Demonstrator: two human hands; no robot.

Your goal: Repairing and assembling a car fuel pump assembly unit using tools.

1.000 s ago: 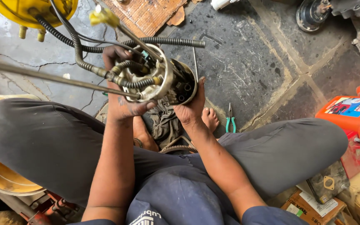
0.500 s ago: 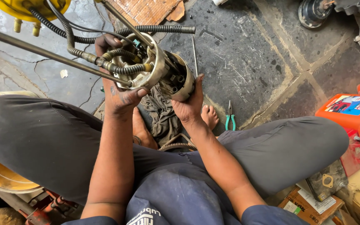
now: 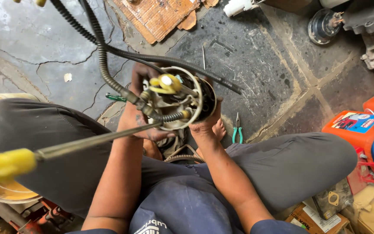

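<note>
Cracked grey concrete (image 3: 31, 47) and dark stone slabs make up the floor where a person sits with knees spread wide, in grey trousers. Both hands hold a round pump unit (image 3: 182, 104) up in front of the body, above the bare feet. The left hand (image 3: 139, 117) grips its near left side, fingers wrapped round the rim, while the right hand (image 3: 206, 123) clasps the right side, thumb on the housing. Black ribbed hoses (image 3: 102, 65) rise from the top of the unit and run out of view at the upper left. A metal rod (image 3: 91, 142) with a yellow end (image 3: 5, 164) crosses the left thigh and reaches the unit.

Green-handled pliers (image 3: 237, 132) lie on the floor just beside the right foot. A worn board (image 3: 156, 17) lies well beyond the hands. An orange box (image 3: 364, 128) stands near the right knee, and a yellow basin (image 3: 1, 193) shows under the left leg.
</note>
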